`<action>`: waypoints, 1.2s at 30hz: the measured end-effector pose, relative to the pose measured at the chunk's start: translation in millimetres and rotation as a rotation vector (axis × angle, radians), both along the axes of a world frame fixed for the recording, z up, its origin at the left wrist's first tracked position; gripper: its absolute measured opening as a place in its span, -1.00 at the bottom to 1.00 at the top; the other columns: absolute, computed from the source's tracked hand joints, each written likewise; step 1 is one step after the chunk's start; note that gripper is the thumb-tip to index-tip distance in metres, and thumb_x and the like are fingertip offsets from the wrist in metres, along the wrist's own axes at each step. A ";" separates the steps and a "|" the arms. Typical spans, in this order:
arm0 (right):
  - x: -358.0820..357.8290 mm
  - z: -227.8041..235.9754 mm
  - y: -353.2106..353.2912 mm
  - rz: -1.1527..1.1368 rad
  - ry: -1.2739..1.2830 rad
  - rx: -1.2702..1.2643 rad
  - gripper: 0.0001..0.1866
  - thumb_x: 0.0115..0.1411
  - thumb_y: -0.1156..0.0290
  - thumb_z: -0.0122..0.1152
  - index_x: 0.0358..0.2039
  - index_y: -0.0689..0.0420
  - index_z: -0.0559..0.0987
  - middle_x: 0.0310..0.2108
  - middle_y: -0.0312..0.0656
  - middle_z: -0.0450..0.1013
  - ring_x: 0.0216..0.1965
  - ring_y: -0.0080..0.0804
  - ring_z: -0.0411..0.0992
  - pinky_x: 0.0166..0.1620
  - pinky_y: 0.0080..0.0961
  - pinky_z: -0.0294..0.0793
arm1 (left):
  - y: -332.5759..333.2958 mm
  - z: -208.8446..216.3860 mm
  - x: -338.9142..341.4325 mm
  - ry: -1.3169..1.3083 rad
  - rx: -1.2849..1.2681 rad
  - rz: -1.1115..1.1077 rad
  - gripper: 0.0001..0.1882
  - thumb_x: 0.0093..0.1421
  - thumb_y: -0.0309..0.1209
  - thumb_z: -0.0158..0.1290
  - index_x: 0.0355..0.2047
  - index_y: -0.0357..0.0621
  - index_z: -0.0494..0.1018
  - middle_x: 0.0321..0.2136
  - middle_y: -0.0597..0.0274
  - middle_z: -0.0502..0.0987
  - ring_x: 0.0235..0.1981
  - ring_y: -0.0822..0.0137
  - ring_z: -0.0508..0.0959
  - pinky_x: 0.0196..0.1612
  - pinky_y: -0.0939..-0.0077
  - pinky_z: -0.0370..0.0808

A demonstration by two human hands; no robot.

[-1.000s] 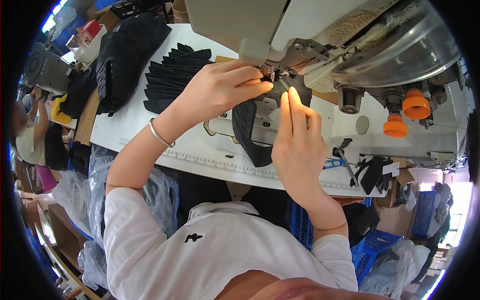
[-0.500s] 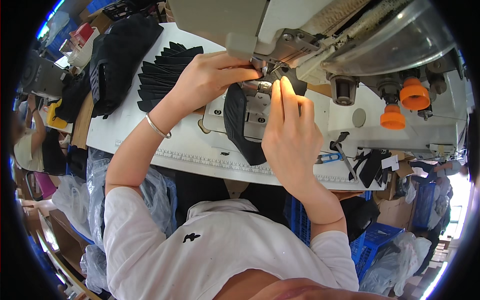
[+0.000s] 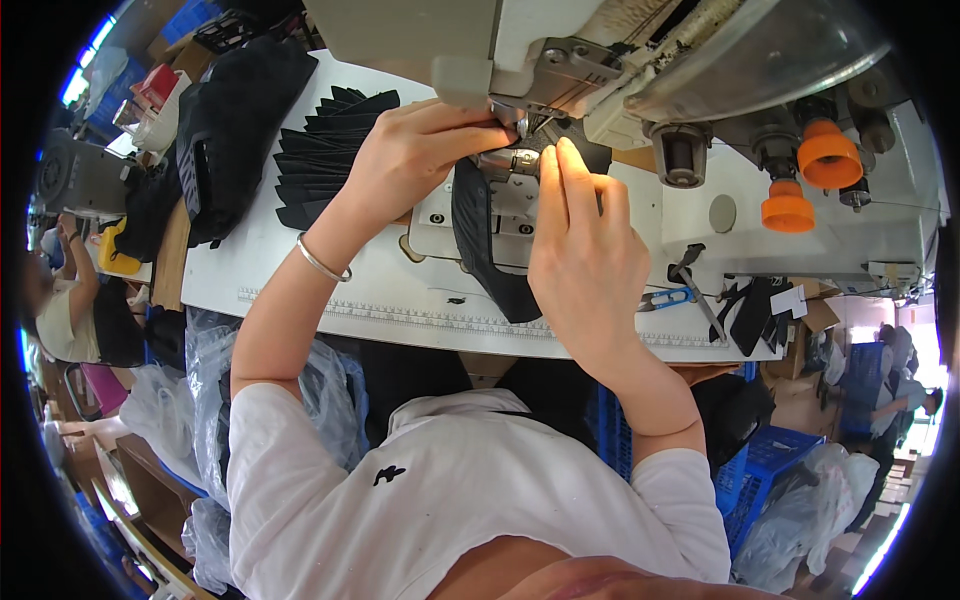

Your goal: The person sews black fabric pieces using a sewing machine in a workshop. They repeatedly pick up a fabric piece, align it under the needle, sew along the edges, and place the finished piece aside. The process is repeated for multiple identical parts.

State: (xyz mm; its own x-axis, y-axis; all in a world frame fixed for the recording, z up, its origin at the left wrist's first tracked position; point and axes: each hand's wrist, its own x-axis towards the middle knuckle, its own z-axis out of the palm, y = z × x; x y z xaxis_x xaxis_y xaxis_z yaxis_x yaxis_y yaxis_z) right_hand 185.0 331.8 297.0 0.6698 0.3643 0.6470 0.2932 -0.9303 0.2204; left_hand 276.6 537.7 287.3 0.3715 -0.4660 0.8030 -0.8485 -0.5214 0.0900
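A curved black fabric piece [image 3: 475,240] hangs over the small raised arm of a sewing machine [image 3: 410,50], its lower end drooping toward the table's front edge. My left hand [image 3: 415,150] pinches the piece's upper part just left of the needle area, fingertips together. From the right, my right hand [image 3: 590,250] presses its closed fingertips on the same piece beside the lit needle area. The exact edge under the fingertips is partly hidden by the hands and the machine head.
Left of the machine lies a fanned stack of black pieces [image 3: 330,150], with a larger black bundle [image 3: 240,130] beyond. A printed ruler strip [image 3: 430,322] follows the table's front edge. Blue-handled snips [image 3: 667,298] and black scraps [image 3: 755,315] lie at right. Orange knobs [image 3: 828,160] hang above.
The view has shifted slightly. Both hands stay at the needle area with the black piece, whose drooping end sits a little farther right against my right hand.
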 end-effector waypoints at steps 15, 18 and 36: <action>19.0 6.4 -22.9 0.124 0.142 0.219 -0.52 0.16 0.59 0.22 0.11 0.03 0.68 0.03 -0.27 0.56 -0.15 -0.30 0.56 -0.18 -0.37 0.64 | 1.0 -0.2 -11.9 0.188 -0.167 0.065 -0.73 0.07 -0.59 0.31 -0.19 -0.09 0.69 -0.15 0.24 0.67 -0.17 0.16 0.65 -0.16 0.36 0.61; 46.6 -5.0 -47.1 0.182 0.234 0.342 -0.53 0.26 0.59 0.19 0.15 -0.08 0.70 -0.14 -0.12 0.60 -0.33 -0.16 0.57 -0.16 -0.30 0.58 | -4.5 -0.5 -18.4 0.086 -0.183 0.218 -0.70 -0.02 -0.43 0.44 -0.25 -0.13 0.67 -0.20 0.31 0.65 -0.12 0.17 0.57 -0.05 0.28 0.52; 113.3 -44.1 -73.1 0.464 0.450 0.749 -0.83 0.39 0.54 0.25 -0.08 0.20 0.75 -0.21 -0.32 0.68 -0.17 -0.59 0.56 -0.06 -0.51 0.52 | -24.9 -8.6 -39.5 -0.239 -0.068 0.180 -0.76 -0.06 -0.55 0.32 -0.31 -0.23 0.65 -0.28 0.15 0.65 -0.12 0.11 0.72 0.02 0.21 0.74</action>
State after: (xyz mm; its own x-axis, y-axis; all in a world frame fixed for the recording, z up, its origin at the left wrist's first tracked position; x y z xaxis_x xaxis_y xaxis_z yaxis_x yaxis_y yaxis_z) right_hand 298.3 258.6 252.8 0.8041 0.2532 0.5379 0.5761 -0.5551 -0.5999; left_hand 237.2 512.7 278.7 0.2405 -0.3520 0.9046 -0.7442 -0.6651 -0.0610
